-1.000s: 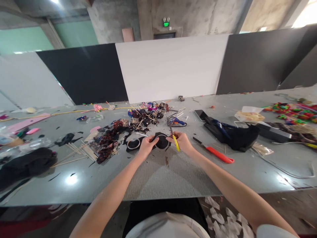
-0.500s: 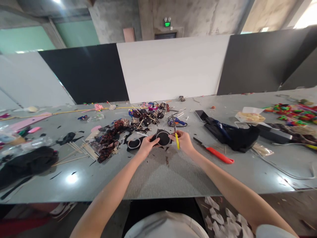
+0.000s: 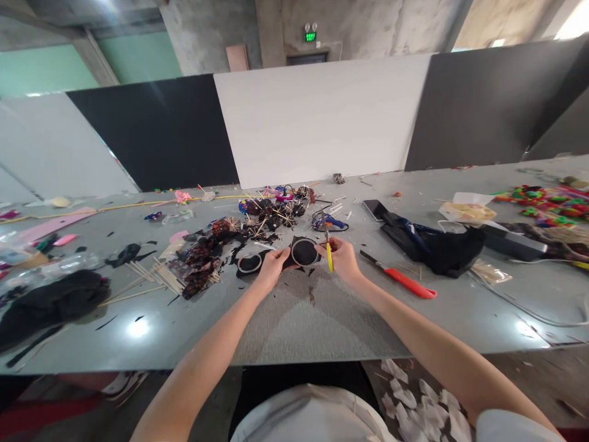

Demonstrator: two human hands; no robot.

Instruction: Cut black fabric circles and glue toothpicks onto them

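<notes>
My left hand (image 3: pixel 271 266) pinches a black fabric disc with a pale ring on it (image 3: pixel 304 252), held just above the grey table (image 3: pixel 313 319). My right hand (image 3: pixel 343 259) is closed round yellow-handled scissors (image 3: pixel 327 245), whose blades point up and away at the disc's right edge. A second black ringed disc (image 3: pixel 249 263) lies on the table just left of my left hand.
A red-handled utility knife (image 3: pixel 400 277) lies right of my right hand. Black cloth and a phone (image 3: pixel 427 242) sit further right. Wooden sticks (image 3: pixel 154 277), patterned fabric (image 3: pixel 197 261) and small paper umbrellas (image 3: pixel 271 215) crowd the left and back. Black cloth (image 3: pixel 50 304) lies far left.
The scissors have swung from leaning left over the disc to standing nearly upright at its right edge. The disc has turned so its pale ring faces me.
</notes>
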